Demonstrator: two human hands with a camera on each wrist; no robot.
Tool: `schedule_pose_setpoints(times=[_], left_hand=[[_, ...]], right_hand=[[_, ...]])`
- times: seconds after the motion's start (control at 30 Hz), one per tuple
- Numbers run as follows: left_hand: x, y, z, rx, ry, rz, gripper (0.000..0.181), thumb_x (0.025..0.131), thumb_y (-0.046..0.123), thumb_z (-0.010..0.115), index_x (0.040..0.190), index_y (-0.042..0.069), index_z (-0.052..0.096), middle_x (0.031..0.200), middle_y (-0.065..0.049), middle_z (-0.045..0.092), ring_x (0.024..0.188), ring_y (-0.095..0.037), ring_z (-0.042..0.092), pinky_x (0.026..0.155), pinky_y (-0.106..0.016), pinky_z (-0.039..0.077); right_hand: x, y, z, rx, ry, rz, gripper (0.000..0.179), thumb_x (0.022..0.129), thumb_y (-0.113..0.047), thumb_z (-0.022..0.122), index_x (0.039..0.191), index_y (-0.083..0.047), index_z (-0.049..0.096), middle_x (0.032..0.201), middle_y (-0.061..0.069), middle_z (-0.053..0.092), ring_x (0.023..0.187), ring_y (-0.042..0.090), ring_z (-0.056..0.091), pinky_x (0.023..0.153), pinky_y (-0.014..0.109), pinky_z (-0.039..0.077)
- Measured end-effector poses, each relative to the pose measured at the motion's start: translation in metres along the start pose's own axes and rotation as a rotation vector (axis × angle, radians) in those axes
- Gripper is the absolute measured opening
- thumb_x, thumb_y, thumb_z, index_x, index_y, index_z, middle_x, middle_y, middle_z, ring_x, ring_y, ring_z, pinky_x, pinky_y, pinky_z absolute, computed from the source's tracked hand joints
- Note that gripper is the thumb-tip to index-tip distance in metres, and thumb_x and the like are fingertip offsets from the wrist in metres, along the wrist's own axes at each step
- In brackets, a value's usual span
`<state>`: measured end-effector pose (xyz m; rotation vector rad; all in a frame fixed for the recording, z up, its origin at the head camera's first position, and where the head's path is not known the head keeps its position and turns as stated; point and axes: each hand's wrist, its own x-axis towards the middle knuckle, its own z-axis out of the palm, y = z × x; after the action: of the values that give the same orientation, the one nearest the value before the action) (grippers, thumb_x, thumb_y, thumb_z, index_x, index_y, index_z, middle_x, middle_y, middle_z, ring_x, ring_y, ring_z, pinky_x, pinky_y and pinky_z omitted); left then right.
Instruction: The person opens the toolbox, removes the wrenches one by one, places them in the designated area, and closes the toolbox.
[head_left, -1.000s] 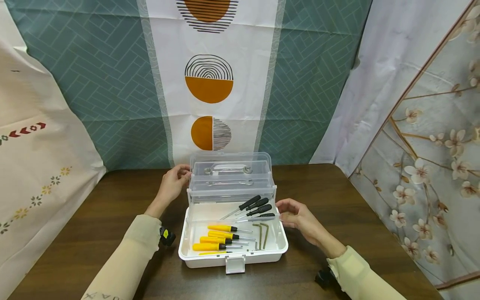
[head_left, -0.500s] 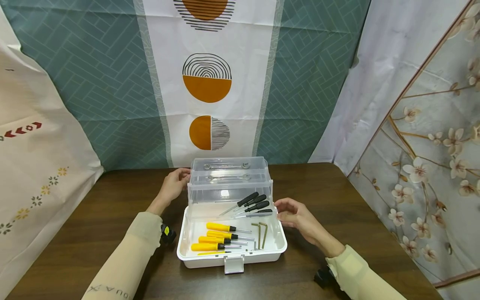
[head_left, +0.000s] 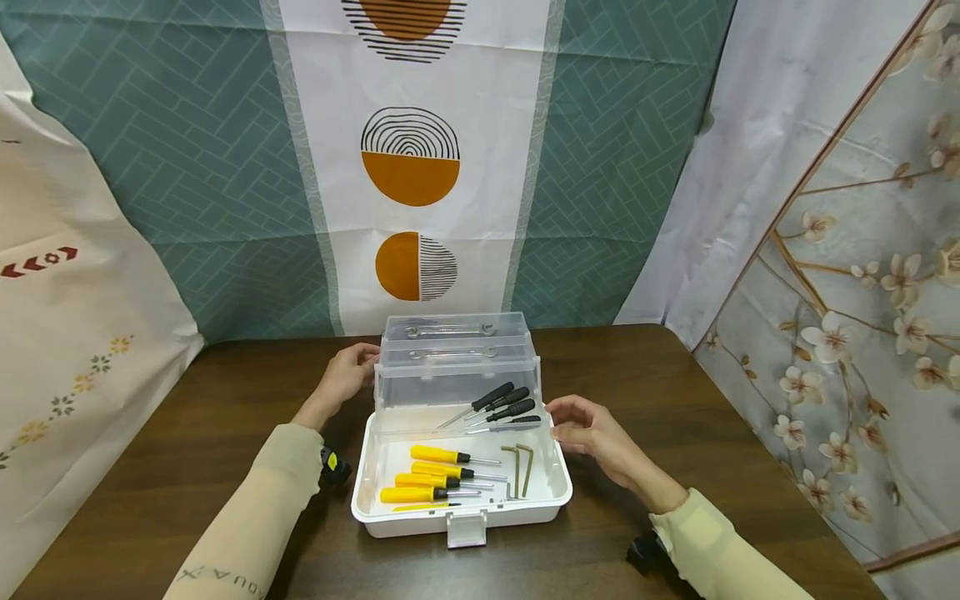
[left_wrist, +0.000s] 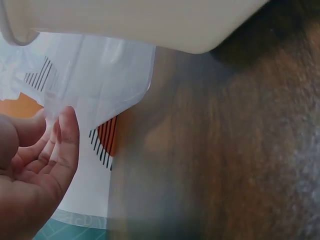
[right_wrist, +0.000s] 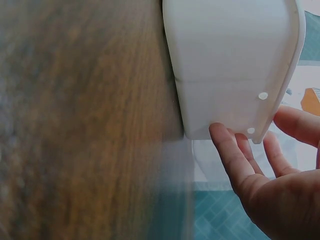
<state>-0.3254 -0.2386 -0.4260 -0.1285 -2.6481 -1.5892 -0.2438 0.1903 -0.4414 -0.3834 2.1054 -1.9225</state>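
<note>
Two hands flank an open white plastic toolbox (head_left: 390, 517) sitting mid-way on the dark brown wooden tabletop (head_left: 187, 442). Left hand (head_left: 347, 375) rests against the left edge of the clear plastic fold-out tray stack (head_left: 457, 379) — fingers loosely curved, tips touching the transparent wall, not wrapped round it (left wrist view confirms fingers (left_wrist: 67, 135) just at the clear edge). Right hand (head_left: 588, 429) sits at the box's right rear corner, fingers relaxed and spread; right wrist view shows the thumb (right_wrist: 225, 150) touching the white wall (right_wrist: 225, 65), the other fingers behind the rim.

Contents, white base: four yellow-handled screwdrivers (head_left: 431, 481) at front left, metal hex keys (head_left: 522, 467) to their right, four black-handled screwdrivers (head_left: 502, 404) behind, partly under the clear tray. Upper clear tiers: two steel wrenches (head_left: 450, 331). Front latch (head_left: 466, 528) hangs open.
</note>
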Motion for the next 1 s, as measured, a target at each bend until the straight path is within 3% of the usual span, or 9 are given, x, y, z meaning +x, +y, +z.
schedule_pose_setpoints(times=[0.3, 0.53, 0.8, 1.0], left_hand=[[-0.003, -0.015, 0.006, 0.007, -0.027, -0.024, 0.032, 0.108, 0.002, 0.047, 0.134, -0.014, 0.057, 0.114, -0.023, 0.066, 0.087, -0.015, 0.064, 0.08, -0.036, 0.061], [-0.002, -0.019, 0.007, -0.051, -0.056, -0.033, 0.036, 0.11, 0.004, 0.045, 0.14, -0.015, 0.051, 0.119, -0.025, 0.063, 0.088, -0.015, 0.065, 0.078, -0.034, 0.063], [-0.006, -0.01, 0.002, 0.102, -0.041, 0.002, 0.039, 0.111, 0.013, 0.048, 0.143, -0.009, 0.052, 0.116, -0.026, 0.067, 0.087, -0.023, 0.07, 0.073, -0.038, 0.064], [-0.008, -0.004, -0.002, 0.114, -0.027, 0.026, 0.042, 0.112, 0.018, 0.049, 0.147, -0.005, 0.05, 0.126, -0.028, 0.064, 0.096, -0.033, 0.071, 0.078, -0.042, 0.064]], right_hand=[[-0.001, 0.003, 0.0, 0.004, -0.002, 0.005, 0.047, 0.092, 0.0, 0.071, 0.135, 0.009, 0.053, 0.116, 0.008, 0.063, 0.1, 0.017, 0.066, 0.085, 0.032, 0.059], [-0.001, 0.002, -0.002, -0.013, 0.01, 0.008, 0.047, 0.093, 0.0, 0.071, 0.135, 0.009, 0.054, 0.116, 0.009, 0.063, 0.1, 0.018, 0.065, 0.085, 0.032, 0.059], [0.0, 0.003, -0.002, -0.007, 0.006, 0.005, 0.047, 0.093, -0.001, 0.071, 0.135, 0.008, 0.054, 0.118, 0.01, 0.063, 0.101, 0.018, 0.065, 0.086, 0.032, 0.059], [0.0, 0.002, -0.002, -0.002, 0.007, 0.004, 0.047, 0.092, -0.001, 0.071, 0.134, 0.009, 0.053, 0.118, 0.012, 0.063, 0.099, 0.017, 0.066, 0.085, 0.031, 0.059]])
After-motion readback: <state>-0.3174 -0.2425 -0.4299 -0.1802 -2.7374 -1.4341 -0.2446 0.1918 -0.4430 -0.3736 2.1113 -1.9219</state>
